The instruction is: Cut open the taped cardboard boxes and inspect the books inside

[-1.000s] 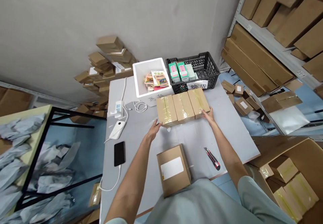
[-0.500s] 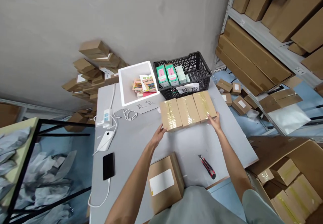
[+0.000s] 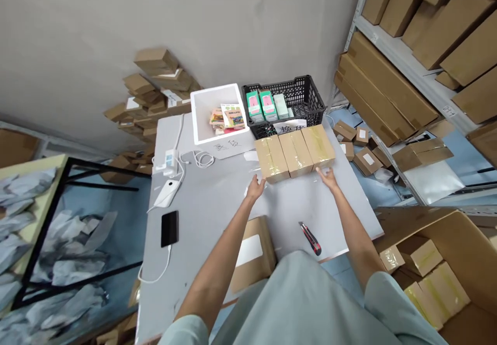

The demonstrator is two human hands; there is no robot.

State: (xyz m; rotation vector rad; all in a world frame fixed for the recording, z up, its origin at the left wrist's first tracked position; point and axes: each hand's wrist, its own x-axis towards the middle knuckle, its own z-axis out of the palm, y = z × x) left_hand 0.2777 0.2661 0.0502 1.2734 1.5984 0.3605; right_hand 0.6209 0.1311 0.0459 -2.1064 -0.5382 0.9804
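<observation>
Three taped cardboard boxes stand side by side in a row on the grey table, close against the crate: a left box (image 3: pixel 272 157), a middle box (image 3: pixel 296 152) and a right box (image 3: pixel 318 144). My left hand (image 3: pixel 255 188) is at the near left corner of the row, fingers apart, fingertips at the left box's edge. My right hand (image 3: pixel 329 179) is spread by the near edge of the right box, thumb close to it. A red and black utility knife (image 3: pixel 310 238) lies nearer me. A larger labelled carton (image 3: pixel 254 267) sits beside my left forearm, partly hidden.
Behind the row are a white foam box (image 3: pixel 198 112) with booklets and a black crate (image 3: pixel 310 99) with small green boxes. A phone (image 3: pixel 170 229), power bank (image 3: pixel 166 193) and cables lie left. An open carton (image 3: pixel 458 231) with boxes stands right, below shelving (image 3: pixel 411 49).
The row of three boxes has moved away from me, up against the crate, covering more of its paper sign. My hands have loosened at its near corners. The view has shifted.
</observation>
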